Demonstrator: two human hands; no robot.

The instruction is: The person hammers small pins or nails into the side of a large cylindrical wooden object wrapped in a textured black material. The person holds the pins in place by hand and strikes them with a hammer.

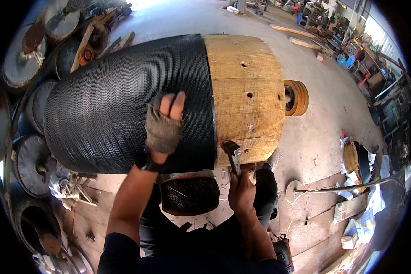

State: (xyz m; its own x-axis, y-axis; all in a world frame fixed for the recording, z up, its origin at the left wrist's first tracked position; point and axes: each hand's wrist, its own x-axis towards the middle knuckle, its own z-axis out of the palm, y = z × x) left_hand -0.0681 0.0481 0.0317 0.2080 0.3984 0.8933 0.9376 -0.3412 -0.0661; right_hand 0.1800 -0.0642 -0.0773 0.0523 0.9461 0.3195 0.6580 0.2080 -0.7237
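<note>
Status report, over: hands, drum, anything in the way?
Left hand, gloved, over black ribbed wrap, contact unclear. Right hand gripping hammer. Drum wrapped at left, wooden section exposed at right. Dark block below drum in view, not between it and hands.

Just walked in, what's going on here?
The person's gloved left hand is at the black ribbed covering of a large drum; whether it pinches anything isn't visible. The bare right hand grips a hammer, its head over the drum's bare wooden section, near the covering's edge.
</note>
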